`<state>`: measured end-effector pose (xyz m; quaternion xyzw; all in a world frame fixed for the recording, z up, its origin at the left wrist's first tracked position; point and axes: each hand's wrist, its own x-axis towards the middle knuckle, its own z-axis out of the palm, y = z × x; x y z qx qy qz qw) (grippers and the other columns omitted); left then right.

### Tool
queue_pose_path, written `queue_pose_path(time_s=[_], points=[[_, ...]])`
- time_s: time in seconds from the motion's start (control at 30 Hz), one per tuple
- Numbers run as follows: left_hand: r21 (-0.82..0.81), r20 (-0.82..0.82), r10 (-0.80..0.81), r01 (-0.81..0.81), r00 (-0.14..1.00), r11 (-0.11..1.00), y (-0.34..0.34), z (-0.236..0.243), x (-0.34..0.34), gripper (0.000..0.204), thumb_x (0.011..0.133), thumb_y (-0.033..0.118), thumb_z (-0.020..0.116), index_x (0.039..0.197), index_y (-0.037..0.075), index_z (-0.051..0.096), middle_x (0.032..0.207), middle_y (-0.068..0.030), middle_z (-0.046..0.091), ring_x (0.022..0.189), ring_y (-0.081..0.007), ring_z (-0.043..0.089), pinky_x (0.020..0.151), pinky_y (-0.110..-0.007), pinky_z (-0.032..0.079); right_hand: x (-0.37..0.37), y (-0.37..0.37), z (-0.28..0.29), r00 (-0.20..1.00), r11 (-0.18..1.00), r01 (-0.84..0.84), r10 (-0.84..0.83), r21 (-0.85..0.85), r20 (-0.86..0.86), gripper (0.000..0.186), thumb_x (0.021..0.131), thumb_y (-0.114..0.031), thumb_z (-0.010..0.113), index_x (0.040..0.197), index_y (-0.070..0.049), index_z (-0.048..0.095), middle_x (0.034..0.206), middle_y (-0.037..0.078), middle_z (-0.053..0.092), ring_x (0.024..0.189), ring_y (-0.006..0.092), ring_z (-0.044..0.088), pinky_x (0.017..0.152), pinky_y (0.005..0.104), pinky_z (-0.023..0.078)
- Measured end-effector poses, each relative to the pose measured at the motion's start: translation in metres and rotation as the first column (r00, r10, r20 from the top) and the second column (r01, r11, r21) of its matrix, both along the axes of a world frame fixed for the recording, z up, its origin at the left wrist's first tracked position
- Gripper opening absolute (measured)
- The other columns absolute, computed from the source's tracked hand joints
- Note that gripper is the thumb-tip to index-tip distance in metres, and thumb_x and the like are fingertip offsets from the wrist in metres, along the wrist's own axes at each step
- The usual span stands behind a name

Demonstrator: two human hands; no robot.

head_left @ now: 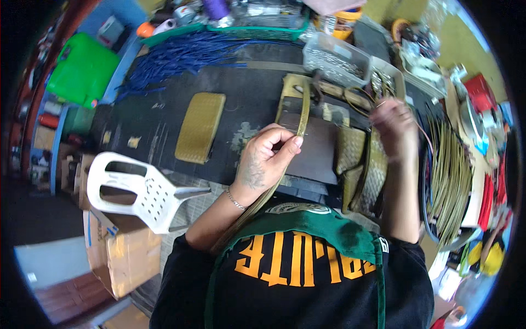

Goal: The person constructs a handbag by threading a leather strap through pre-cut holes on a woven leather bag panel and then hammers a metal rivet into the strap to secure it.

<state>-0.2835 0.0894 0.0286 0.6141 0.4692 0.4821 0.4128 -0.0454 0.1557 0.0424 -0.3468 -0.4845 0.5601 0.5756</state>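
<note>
My left hand [268, 156] pinches a narrow olive-gold strap [304, 107] between thumb and fingers. One end of the strap stands up beyond the fingertips, while the rest trails down along my forearm. Off to the right, my right hand [393, 123] is smeared by motion, so its fingers and anything in them cannot be made out. It hovers above woven olive-gold pieces [375, 164] and close to a thin looped strip [353, 101]. Between the hands lies a flat dark grey board [323, 148]. Past it rests what looks like a hammer [342, 94] with a wooden handle.
A woven gold panel [201, 127] lies on the black table [159, 115]. Blue strips [181, 57] heap at the far left; olive strips [446, 175] hang at the right. Clear bins [335, 61] hold small metal parts. A white plastic chair [145, 192] stands left, by a cardboard box [129, 255].
</note>
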Motion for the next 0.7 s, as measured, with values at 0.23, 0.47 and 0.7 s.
queue_pose_path(time_s=[0.23, 0.47, 0.7], points=[[0.217, -0.166, -0.144, 0.179, 0.975, 0.96, 0.001, 0.009, 0.031, 0.011, 0.075, 0.008, 0.06, 0.072, -0.001, 0.053, 0.066, -0.0069, 0.049, 0.057, -0.0163, 0.047, 0.051, -0.026, 0.039, -0.045, -0.071, -0.029, 0.885, 0.908, -0.335, 0.211, -0.252, -0.415, 0.009, 0.079, -0.007, 0.056, 0.088, -0.004, 0.056, 0.08, 0.0, 0.057, 0.072, 0.0075, 0.053, 0.064, 0.0196, 0.043], [0.296, -0.272, -0.156, 0.236, 0.95, 0.926, -0.007, 0.012, 0.028, 0.011, 0.073, 0.007, 0.06, 0.074, -0.002, 0.053, 0.067, -0.0096, 0.049, 0.058, -0.0223, 0.05, 0.052, -0.03, 0.04, -0.052, -0.087, -0.033, 0.894, 0.936, -0.282, 0.177, -0.211, -0.411, 0.008, 0.079, -0.007, 0.056, 0.088, -0.005, 0.056, 0.081, -0.001, 0.056, 0.072, 0.0055, 0.052, 0.065, 0.0185, 0.043], [0.318, -0.291, -0.167, 0.26, 0.942, 0.912, -0.011, 0.017, 0.024, 0.01, 0.072, 0.005, 0.06, 0.075, -0.002, 0.054, 0.068, -0.0101, 0.05, 0.06, -0.0233, 0.052, 0.054, -0.03, 0.042, -0.053, -0.085, -0.033, 0.946, 0.972, -0.234, 0.219, -0.036, -0.237, 0.006, 0.08, -0.005, 0.055, 0.085, -0.003, 0.055, 0.081, 0.001, 0.054, 0.074, 0.0066, 0.051, 0.067, 0.0195, 0.042]])
